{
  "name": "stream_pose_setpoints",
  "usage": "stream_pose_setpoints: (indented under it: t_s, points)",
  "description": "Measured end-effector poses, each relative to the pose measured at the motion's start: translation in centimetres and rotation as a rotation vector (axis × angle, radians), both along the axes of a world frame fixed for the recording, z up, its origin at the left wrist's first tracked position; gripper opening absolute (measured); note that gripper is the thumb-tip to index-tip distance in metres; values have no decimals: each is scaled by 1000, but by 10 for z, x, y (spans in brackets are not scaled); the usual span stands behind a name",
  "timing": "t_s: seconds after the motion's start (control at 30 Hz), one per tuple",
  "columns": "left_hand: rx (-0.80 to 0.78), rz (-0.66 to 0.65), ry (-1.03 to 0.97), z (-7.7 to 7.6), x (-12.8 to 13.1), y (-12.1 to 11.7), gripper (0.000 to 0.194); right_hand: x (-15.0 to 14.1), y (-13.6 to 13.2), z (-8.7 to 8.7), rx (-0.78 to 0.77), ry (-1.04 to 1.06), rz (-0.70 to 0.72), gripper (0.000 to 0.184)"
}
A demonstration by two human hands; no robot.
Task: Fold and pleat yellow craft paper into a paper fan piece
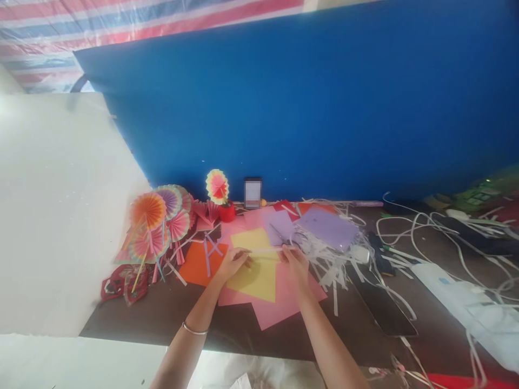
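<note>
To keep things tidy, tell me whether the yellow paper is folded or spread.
Spread: the yellow paper lies flat over pink paper.

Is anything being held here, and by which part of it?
A narrow, pale strip, seemingly paper: the left hand holds it near one end, the right hand near the other.

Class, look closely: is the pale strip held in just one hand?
No, the left hand holds one end of the pale strip and the right hand holds the other.

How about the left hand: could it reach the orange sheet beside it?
Probably yes: the orange sheet lies close by, partly covered by purple strips, but the left hand holds a pale strip.
</note>
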State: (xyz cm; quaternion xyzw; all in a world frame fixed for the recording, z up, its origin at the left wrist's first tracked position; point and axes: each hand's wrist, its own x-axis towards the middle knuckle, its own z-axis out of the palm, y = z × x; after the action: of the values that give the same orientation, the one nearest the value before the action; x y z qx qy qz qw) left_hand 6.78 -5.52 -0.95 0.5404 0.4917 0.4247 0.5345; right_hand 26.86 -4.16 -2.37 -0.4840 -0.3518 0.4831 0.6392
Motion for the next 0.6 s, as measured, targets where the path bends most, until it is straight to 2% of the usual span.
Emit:
stream_pose_setpoints:
  t_s: [0.23, 0.53, 0.6]
  points:
    - [12, -13, 1, -5, 1, 0, 40, 3, 2, -1, -33, -6, 6, 28]
    - [75, -51, 107, -1, 1, 1, 25, 3, -1, -4, -18, -37, 51, 27]
    - [86, -56, 97, -3, 1, 1, 22, 0, -3, -3, 20, -67, 40, 33]
